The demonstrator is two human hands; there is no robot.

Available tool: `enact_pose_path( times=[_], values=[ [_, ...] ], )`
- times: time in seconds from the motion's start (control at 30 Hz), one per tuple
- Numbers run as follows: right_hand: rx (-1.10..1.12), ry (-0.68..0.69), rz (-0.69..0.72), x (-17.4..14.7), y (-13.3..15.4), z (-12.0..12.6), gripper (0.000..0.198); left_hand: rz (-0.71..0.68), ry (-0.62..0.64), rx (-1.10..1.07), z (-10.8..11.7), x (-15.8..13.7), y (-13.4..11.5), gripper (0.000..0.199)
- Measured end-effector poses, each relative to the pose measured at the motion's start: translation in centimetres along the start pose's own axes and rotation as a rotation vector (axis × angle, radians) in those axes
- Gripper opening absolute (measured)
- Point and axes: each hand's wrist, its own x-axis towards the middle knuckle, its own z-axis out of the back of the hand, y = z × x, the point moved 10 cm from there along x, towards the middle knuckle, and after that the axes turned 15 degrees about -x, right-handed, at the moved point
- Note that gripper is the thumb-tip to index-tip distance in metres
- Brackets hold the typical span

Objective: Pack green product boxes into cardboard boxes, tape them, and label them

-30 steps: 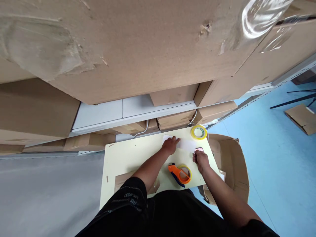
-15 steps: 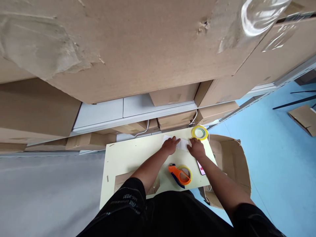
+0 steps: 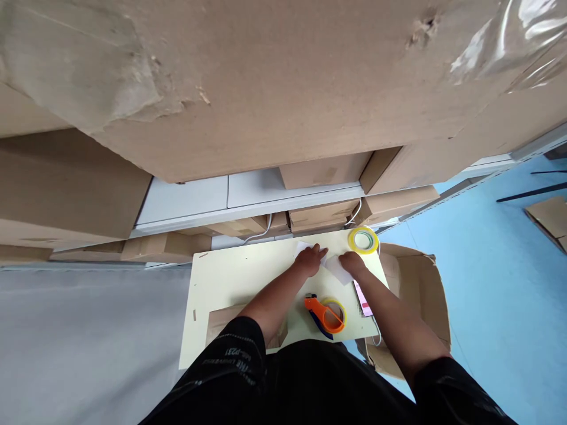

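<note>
Over white paper (image 3: 302, 246) on the small table, my left hand (image 3: 310, 260) rests with its fingers stretched out to the right and pressing down. My right hand (image 3: 352, 264) is closed on the edge of a white paper sheet (image 3: 339, 271), which is tilted toward me. Whether both white parts belong to one sheet is hidden by the left hand. Close to the right hand is a roll of yellow-edged tape (image 3: 372, 243). An orange tape dispenser (image 3: 319, 313) with a roll in it lies below the hands. A phone (image 3: 362, 298) lies beneath my right forearm.
The pale table (image 3: 221, 277) carries a flat piece of cardboard (image 3: 219, 321) at its near left. An open cardboard box (image 3: 420, 283) stands right of the table. A big taped carton (image 3: 266, 88) overhangs the view, on shelving (image 3: 190, 203) with more boxes.
My right hand has drawn its end of the paper toward me and turned it at an angle. The left hand has stayed nearly in place. The view has shifted slightly.
</note>
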Motion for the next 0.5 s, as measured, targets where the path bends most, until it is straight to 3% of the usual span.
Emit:
enact_pose_path(
  times=[0.17,0.27,0.4,0.5],
  values=[
    [0.198,-0.070,-0.060,-4.8,-3.6,1.3,0.029,0.011,0.005,0.017,0.3,-0.5,-0.5,0.066],
    [0.314,-0.162,-0.006,-9.0,-3.4,2.9,0.032,0.047,-0.026,-0.130,1.4,-0.9,-0.7,0.065],
    [0.346,-0.499,0.370,-15.1,2.0,8.2,0.016,0.078,-0.108,-0.433,4.4,-3.5,-0.8,0.038],
    [0.190,-0.770,0.746,-20.9,7.8,11.2,0.011,0.101,-0.216,-0.917,7.1,-8.1,-0.7,0.048]
  ],
)
